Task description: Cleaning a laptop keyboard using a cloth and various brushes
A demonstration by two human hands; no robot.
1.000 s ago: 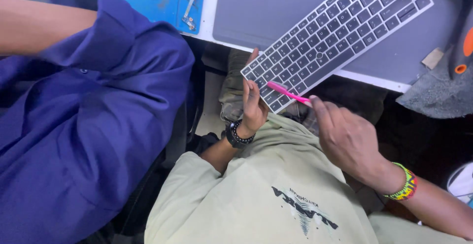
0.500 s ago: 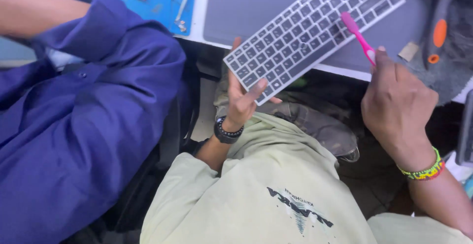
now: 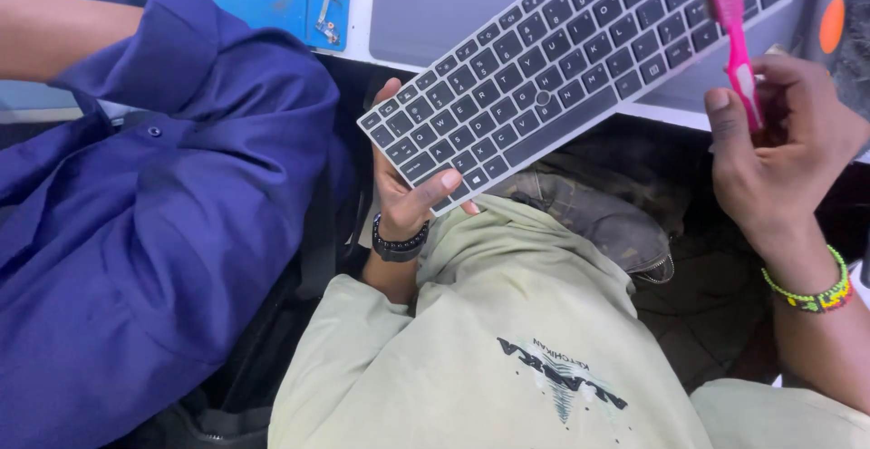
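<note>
Raised since before, the right hand grips a pink toothbrush above the keyboard; left hand fingers clasp the keyboard's lower corner.

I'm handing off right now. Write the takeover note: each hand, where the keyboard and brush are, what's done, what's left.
Left hand: grips the lower-left corner of the loose grey keyboard, thumb on the keys, holding it tilted over the lap.
Right hand: holds the pink toothbrush upright, head by the keyboard's right end; contact with the keys can't be told.
Done: keyboard and brush both in hand.
Left: cannot tell how much of the keyboard has been brushed.
A person in a blue shirt sits close on the left.
</note>
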